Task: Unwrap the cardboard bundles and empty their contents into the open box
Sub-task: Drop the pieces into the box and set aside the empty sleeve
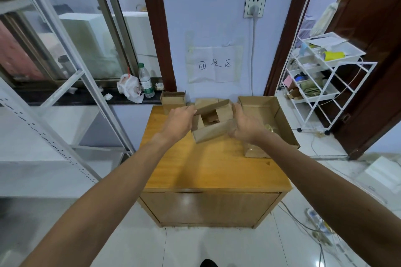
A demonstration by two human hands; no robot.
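Two hands hold a small cardboard bundle [211,123] over the wooden surface [208,165].
The open box [280,115] sits just right. The bundle looks light, stiff. Left hand [180,120] fingers grip its lid; right hand [244,124] cups its side.

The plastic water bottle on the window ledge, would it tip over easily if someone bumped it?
Probably yes: the plastic water bottle stands upright, tall and narrow. It looks nearly empty, so likely light. The crumpled bag beside it might cushion a fall that way.
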